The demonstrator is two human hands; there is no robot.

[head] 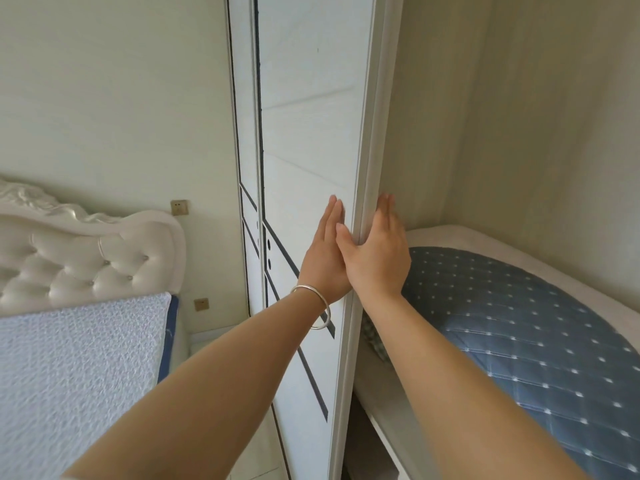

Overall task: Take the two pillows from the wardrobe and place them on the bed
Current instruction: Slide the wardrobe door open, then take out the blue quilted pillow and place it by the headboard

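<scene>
Both your hands flat on the sliding wardrobe door (308, 133) edge, gripping nothing.
Blue quilted pillow (512, 327) lies right of the door, long axis running away from you; right hand (377, 251) nearer, touching left hand (323, 251).

Words on the wardrobe door (304, 133): you could read none.
Words on the blue pillow (519, 327): you could read none.
Words on the bed (69, 358): you could read none.

Both forearms are bare, with no sleeves showing. The left hand (323, 258) has a thin silver bangle (313, 308) at its wrist. The right hand (379, 254) wears nothing.
</scene>
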